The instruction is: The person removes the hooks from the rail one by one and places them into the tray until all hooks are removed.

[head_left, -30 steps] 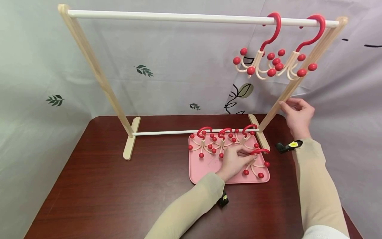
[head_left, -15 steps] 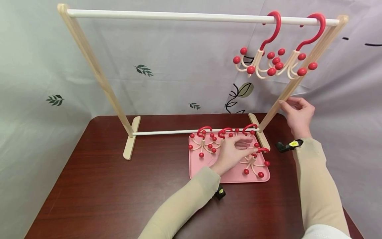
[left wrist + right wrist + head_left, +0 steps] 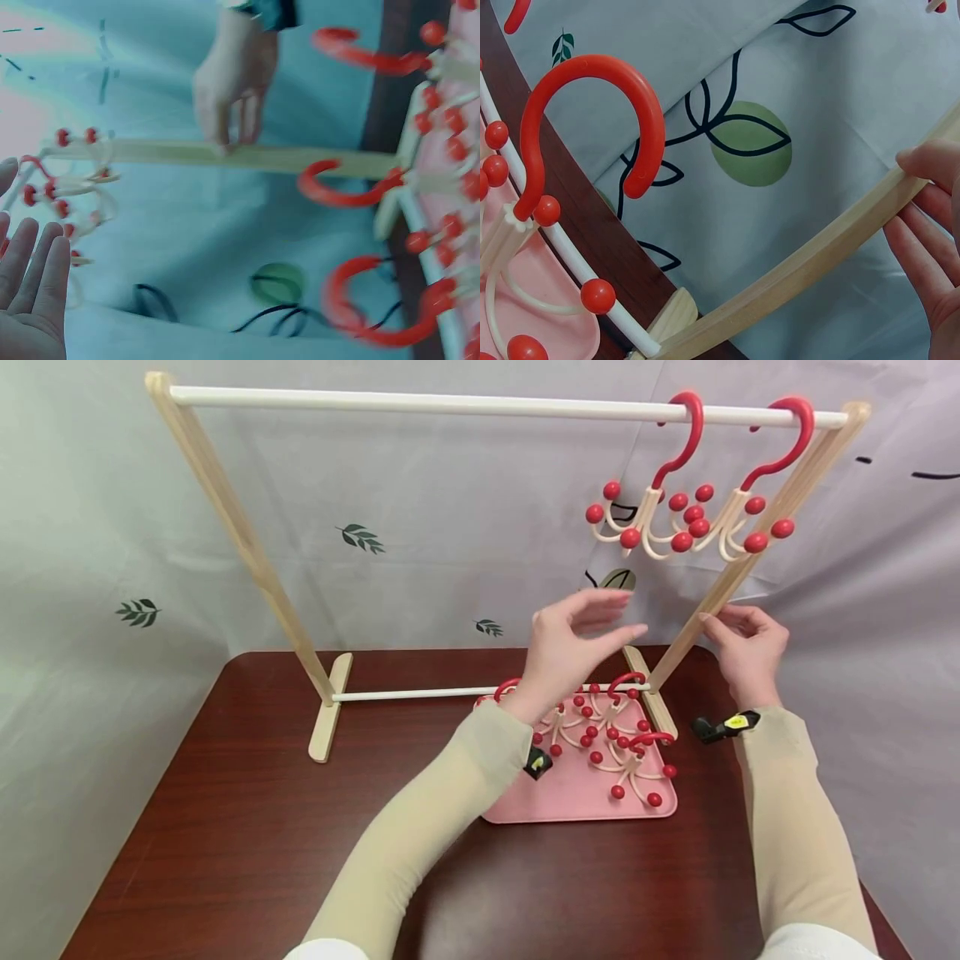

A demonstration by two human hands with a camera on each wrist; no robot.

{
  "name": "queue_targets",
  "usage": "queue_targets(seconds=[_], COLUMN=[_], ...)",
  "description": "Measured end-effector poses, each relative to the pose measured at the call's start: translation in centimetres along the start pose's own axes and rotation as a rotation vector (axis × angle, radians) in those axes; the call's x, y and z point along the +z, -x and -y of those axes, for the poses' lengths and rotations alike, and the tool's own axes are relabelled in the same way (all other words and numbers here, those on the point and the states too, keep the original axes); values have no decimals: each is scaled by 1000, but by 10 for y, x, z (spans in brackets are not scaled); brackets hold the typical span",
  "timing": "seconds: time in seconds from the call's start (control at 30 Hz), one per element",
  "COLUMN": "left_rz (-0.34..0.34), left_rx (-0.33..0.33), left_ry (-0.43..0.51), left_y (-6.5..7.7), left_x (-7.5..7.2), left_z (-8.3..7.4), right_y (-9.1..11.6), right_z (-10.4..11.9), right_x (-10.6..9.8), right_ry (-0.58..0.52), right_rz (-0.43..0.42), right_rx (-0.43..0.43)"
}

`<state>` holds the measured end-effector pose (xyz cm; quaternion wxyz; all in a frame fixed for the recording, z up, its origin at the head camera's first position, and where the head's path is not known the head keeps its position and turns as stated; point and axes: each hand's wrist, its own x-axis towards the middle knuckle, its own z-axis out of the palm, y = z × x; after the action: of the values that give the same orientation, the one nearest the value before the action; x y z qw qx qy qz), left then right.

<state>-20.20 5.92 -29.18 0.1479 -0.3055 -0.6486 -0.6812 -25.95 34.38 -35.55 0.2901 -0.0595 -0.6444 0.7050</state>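
Note:
My left hand [image 3: 562, 647] is raised in front of the rack, above the pink tray [image 3: 540, 802], holding nothing. Its fingers lie straight in the left wrist view [image 3: 34, 292]. At the right, my right hand [image 3: 750, 652] pinches the wooden upright [image 3: 817, 244] of the hanging rack between thumb and fingers. Two octopus-style hangers with red hooks hang from the white top bar [image 3: 420, 402]: a left hanger [image 3: 651, 510] and a right hanger [image 3: 738, 510]. Several similar hangers lie on the tray, the front one [image 3: 633, 766] nearest me; my left forearm partly hides the leftmost one.
The rack's left upright [image 3: 255, 560] and left foot [image 3: 330, 708] stand on the dark wooden table [image 3: 247, 827]. A lower white bar [image 3: 412, 695] runs behind the tray. A pale patterned cloth [image 3: 450, 527] hangs behind the table.
My left hand has let go of the front hanger's hook and risen from the tray, without a hanger. My right hand stays on the upright.

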Motion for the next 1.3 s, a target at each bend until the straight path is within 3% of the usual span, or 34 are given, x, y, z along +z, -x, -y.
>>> queue_targets(seconds=[0.17, 0.3, 0.57, 0.7, 0.93, 1.07, 1.3], left_rz=[-31, -48, -32, -57, -92, -80, -46], left_rx=[95, 151, 187, 141, 1, -54, -94], left_ry=[-9, -35, -92, -153, -284, -364, -502], left_y=[-28, -51, -88, -103, -120, -127, -136], left_x=[-5, -4, 2, 6, 17, 20, 22], left_z=[-32, -39, -55, -61, -59, -59, -61], right_y=[0, 0, -1, -1, 0, 0, -1], right_z=[0, -1, -2, -2, -1, -2, -2], right_x=[-1, -1, -1, -1, -1, 0, 0], right_ry=[13, 17, -22, -8, 2, 6, 12], right_rz=[-6, -8, -8, -7, -9, -1, -1], right_rx=[1, -3, -16, -20, -11, 0, -9])
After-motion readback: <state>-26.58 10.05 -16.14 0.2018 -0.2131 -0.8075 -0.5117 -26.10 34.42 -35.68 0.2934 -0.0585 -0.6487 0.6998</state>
